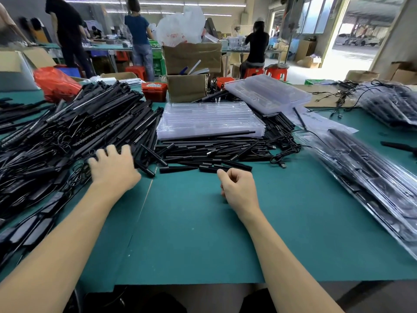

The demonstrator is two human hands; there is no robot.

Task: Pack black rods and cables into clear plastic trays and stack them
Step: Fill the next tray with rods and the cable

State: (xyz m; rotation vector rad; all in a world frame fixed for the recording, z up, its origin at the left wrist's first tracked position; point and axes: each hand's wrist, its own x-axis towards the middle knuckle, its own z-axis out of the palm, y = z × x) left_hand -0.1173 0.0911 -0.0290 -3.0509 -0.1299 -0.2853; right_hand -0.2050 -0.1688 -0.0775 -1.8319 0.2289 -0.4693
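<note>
A: Black rods lie loose on the green table, right in front of the stack of empty clear trays. Where are the fingers?

B: The left hand has its fingers spread and reaching into the edge of the big heap of black bars and cables on the left; whether they pinch anything there I cannot tell. The right hand is loosely curled with nothing in it, thumb tip just beside the nearest rod.

A: And further out?

B: Filled trays lie in a slanting row along the right. A second tilted stack of clear trays sits behind the first. Beyond them are cardboard boxes, a red box and a red bag.
</note>
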